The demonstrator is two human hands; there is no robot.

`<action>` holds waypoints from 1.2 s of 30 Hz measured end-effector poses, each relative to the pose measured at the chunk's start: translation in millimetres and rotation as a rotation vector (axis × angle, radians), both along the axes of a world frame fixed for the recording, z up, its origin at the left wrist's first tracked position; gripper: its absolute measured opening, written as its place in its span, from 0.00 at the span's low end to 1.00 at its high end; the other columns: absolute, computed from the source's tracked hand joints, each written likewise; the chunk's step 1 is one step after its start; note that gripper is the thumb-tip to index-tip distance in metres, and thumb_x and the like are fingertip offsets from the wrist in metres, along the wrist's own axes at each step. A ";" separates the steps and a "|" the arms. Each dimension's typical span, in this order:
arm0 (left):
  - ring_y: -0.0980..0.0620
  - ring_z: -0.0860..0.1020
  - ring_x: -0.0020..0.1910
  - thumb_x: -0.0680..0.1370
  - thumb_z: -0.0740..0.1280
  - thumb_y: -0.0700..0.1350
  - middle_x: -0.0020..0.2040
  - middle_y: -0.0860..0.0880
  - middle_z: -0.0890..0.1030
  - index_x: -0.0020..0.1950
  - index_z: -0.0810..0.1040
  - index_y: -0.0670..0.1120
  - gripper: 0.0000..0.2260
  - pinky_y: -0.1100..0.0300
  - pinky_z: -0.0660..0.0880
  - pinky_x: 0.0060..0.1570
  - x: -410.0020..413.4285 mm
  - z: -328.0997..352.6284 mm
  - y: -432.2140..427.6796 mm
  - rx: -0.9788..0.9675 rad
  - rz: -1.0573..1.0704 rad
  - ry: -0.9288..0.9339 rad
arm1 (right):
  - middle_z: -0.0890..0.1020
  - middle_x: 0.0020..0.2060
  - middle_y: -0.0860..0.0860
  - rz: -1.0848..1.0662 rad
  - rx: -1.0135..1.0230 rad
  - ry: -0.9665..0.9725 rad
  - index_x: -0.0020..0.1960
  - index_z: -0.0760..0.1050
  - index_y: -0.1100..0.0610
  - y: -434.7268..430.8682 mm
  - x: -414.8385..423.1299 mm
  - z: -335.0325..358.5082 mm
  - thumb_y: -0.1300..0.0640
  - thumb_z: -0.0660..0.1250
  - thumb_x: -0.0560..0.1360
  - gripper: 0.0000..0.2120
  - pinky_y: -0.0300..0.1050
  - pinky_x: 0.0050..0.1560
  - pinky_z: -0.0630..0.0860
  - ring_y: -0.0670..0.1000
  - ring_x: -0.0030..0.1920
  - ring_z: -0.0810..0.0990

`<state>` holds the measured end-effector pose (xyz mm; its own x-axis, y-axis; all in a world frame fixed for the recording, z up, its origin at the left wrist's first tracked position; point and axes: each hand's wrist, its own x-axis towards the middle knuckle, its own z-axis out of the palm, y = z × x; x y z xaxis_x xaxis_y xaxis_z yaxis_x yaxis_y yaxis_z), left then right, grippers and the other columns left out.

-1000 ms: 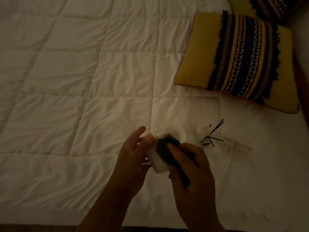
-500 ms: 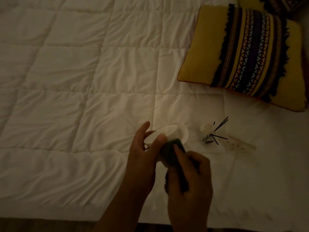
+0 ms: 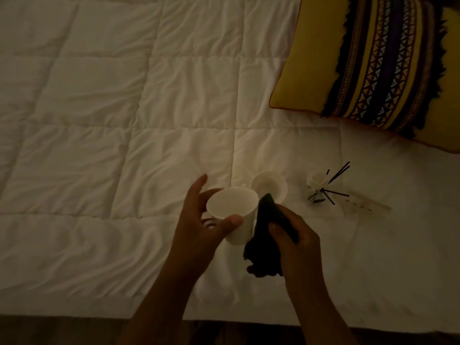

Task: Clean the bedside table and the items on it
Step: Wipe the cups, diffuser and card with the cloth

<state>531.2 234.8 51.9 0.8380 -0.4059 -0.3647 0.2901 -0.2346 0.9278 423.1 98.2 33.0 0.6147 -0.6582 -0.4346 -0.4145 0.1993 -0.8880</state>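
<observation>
Left hand [image 3: 199, 227] grips the cup [image 3: 232, 212] above the quilt [image 3: 99, 120], mouth tilted up toward camera, nothing visible inside. Right hand [image 3: 296, 242] clutches a dark cloth [image 3: 266, 227] against its side.

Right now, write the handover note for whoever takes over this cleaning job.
Left hand: holds a white cup upright, opening up, above the white quilt.
Right hand: grips a dark cloth pressed against the cup's right side.
On the quilt: a second white cup just behind the held one, a reed diffuser with dark sticks to its right, a patterned yellow cushion at the far right.
Done: cannot tell how much of the cup is wiped.
Left: finish this cup, wipe the other items. The bedside table is not in view.
</observation>
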 end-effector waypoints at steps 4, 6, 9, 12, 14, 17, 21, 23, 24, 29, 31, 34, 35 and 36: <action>0.69 0.74 0.57 0.58 0.77 0.60 0.56 0.71 0.73 0.75 0.51 0.62 0.52 0.73 0.76 0.47 23.4 -23.5 4.7 0.197 -0.094 -0.164 | 0.82 0.54 0.47 -0.015 0.031 0.072 0.61 0.78 0.47 11.2 -15.1 -8.0 0.61 0.68 0.75 0.16 0.55 0.58 0.79 0.49 0.55 0.81; 0.63 0.75 0.58 0.60 0.79 0.56 0.59 0.66 0.71 0.76 0.48 0.61 0.54 0.65 0.78 0.52 32.4 -40.2 6.4 0.300 -0.167 -0.254 | 0.82 0.55 0.46 -0.011 0.045 0.091 0.59 0.78 0.44 15.8 -21.3 -10.8 0.60 0.69 0.75 0.17 0.52 0.57 0.79 0.48 0.55 0.81; 0.60 0.68 0.62 0.64 0.80 0.52 0.66 0.53 0.66 0.77 0.46 0.59 0.53 0.58 0.71 0.60 38.6 -67.2 7.5 0.444 -0.273 -0.403 | 0.82 0.54 0.45 0.011 0.083 0.120 0.58 0.78 0.43 19.8 -30.8 -16.0 0.60 0.69 0.74 0.17 0.50 0.57 0.80 0.46 0.54 0.81; 0.60 0.64 0.64 0.67 0.78 0.51 0.71 0.51 0.60 0.77 0.45 0.56 0.51 0.57 0.69 0.62 37.9 -88.4 9.6 0.519 -0.342 -0.430 | 0.83 0.53 0.44 0.025 0.114 0.144 0.56 0.78 0.42 20.9 -39.6 -20.4 0.61 0.70 0.74 0.16 0.50 0.57 0.79 0.46 0.54 0.81; 0.55 0.66 0.66 0.68 0.78 0.51 0.72 0.50 0.60 0.78 0.45 0.54 0.51 0.58 0.69 0.61 37.5 -95.4 11.5 0.526 -0.344 -0.432 | 0.83 0.52 0.44 0.045 0.110 0.156 0.55 0.78 0.41 21.0 -44.1 -21.1 0.62 0.70 0.74 0.17 0.47 0.56 0.79 0.45 0.53 0.81; 0.50 0.67 0.68 0.68 0.78 0.49 0.72 0.48 0.61 0.78 0.44 0.54 0.51 0.56 0.69 0.62 37.1 -97.9 13.7 0.507 -0.315 -0.457 | 0.83 0.51 0.43 0.046 0.114 0.176 0.54 0.78 0.40 19.6 -51.0 -23.3 0.62 0.70 0.73 0.17 0.45 0.54 0.79 0.45 0.53 0.82; 0.50 0.62 0.73 0.69 0.77 0.51 0.75 0.48 0.57 0.78 0.46 0.54 0.49 0.52 0.66 0.68 35.4 -88.9 16.2 0.530 -0.305 -0.440 | 0.83 0.52 0.44 0.024 0.115 0.178 0.55 0.78 0.42 15.9 -54.4 -22.5 0.62 0.70 0.73 0.18 0.52 0.58 0.79 0.47 0.53 0.82; 0.49 0.61 0.73 0.70 0.75 0.50 0.75 0.47 0.57 0.78 0.53 0.49 0.43 0.53 0.66 0.68 36.3 -82.8 14.7 0.556 -0.288 -0.477 | 0.83 0.52 0.45 0.014 0.129 0.169 0.55 0.78 0.42 12.1 -54.8 -20.6 0.62 0.70 0.73 0.18 0.53 0.58 0.79 0.48 0.54 0.82; 0.49 0.62 0.73 0.71 0.75 0.49 0.75 0.46 0.58 0.76 0.58 0.47 0.39 0.54 0.67 0.67 37.4 -79.7 13.6 0.571 -0.265 -0.507 | 0.84 0.52 0.45 0.010 0.135 0.163 0.55 0.78 0.42 10.4 -54.7 -19.9 0.62 0.70 0.73 0.18 0.53 0.58 0.79 0.48 0.54 0.82; 0.60 0.72 0.55 0.74 0.69 0.48 0.58 0.51 0.76 0.63 0.74 0.48 0.17 0.58 0.74 0.57 42.1 -61.1 -19.9 0.510 -0.236 -0.714 | 0.83 0.53 0.47 -0.005 0.153 0.141 0.57 0.78 0.44 -7.8 -57.7 -13.3 0.63 0.70 0.74 0.17 0.55 0.58 0.79 0.50 0.54 0.82; 0.63 0.75 0.47 0.76 0.67 0.52 0.51 0.56 0.78 0.59 0.75 0.50 0.14 0.61 0.77 0.51 38.5 -57.8 -42.9 0.469 -0.304 -0.710 | 0.83 0.54 0.47 -0.022 0.164 0.134 0.58 0.78 0.45 -16.7 -60.0 -11.0 0.62 0.70 0.74 0.17 0.56 0.59 0.78 0.51 0.55 0.82; 0.63 0.75 0.51 0.73 0.69 0.56 0.55 0.57 0.75 0.61 0.71 0.52 0.20 0.62 0.76 0.52 32.4 -63.2 -71.1 0.436 -0.402 -0.656 | 0.83 0.54 0.46 -0.050 0.160 0.122 0.58 0.79 0.45 -27.7 -63.2 -10.3 0.62 0.70 0.74 0.17 0.54 0.60 0.78 0.50 0.56 0.81; 0.60 0.73 0.56 0.72 0.71 0.56 0.61 0.55 0.73 0.66 0.67 0.52 0.26 0.61 0.75 0.56 31.1 -68.1 -78.3 0.435 -0.460 -0.633 | 0.83 0.55 0.46 -0.055 0.160 0.119 0.59 0.79 0.46 -31.3 -64.3 -10.4 0.61 0.70 0.74 0.17 0.55 0.60 0.78 0.49 0.56 0.81; 0.57 0.71 0.61 0.70 0.73 0.57 0.67 0.52 0.69 0.70 0.62 0.52 0.33 0.59 0.72 0.60 29.7 -72.8 -85.0 0.451 -0.527 -0.621 | 0.83 0.55 0.47 -0.056 0.161 0.116 0.60 0.78 0.47 -34.9 -65.0 -10.4 0.61 0.70 0.74 0.17 0.55 0.61 0.78 0.50 0.56 0.81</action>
